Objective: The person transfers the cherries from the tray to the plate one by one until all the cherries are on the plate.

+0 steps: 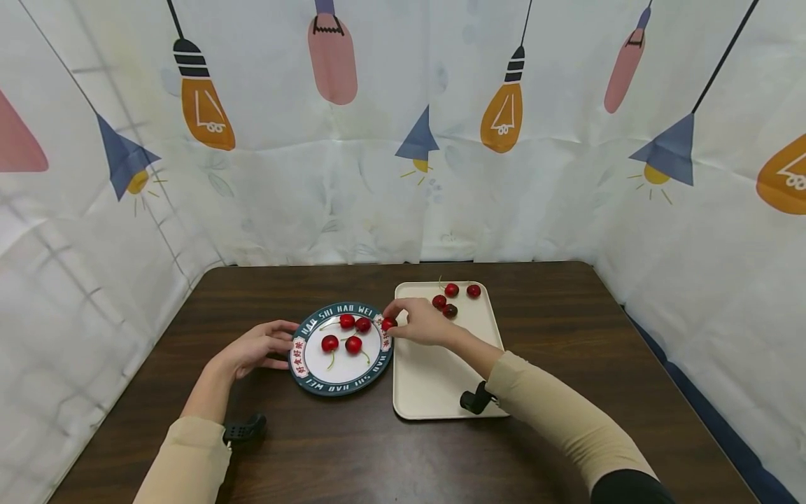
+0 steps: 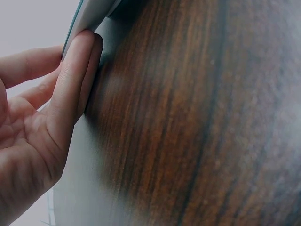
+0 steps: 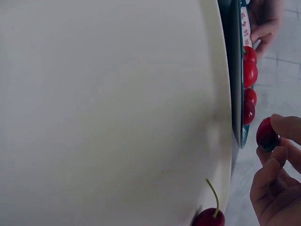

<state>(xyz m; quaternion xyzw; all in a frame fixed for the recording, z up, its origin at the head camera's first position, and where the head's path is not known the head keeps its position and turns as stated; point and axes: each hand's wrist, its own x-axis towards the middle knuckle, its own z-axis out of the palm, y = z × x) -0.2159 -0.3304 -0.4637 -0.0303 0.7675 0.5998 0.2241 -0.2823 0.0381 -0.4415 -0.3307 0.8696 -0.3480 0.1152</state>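
Observation:
My right hand point(image 1: 423, 321) pinches a dark red cherry point(image 3: 267, 135) between thumb and fingertips, above the right rim of the round plate point(image 1: 340, 387). The plate is white with a dark green lettered border, and several red cherries point(image 1: 353, 345), some with green stems, lie on it. At the plate's left edge my left hand point(image 1: 261, 344) touches the rim with fairly straight fingers; the left wrist view shows its fingertips point(image 2: 85, 40) against the plate's underside. Several more cherries point(image 1: 451, 290) lie toward the far end of the cream rectangular tray point(image 1: 434, 385), right of the plate.
Plate and tray stand side by side on a dark brown wooden table point(image 1: 315, 448). White curtains point(image 1: 378, 210) printed with lamps and bulbs hang behind and beside it. My right forearm point(image 1: 560, 413) reaches across the tray's near right corner.

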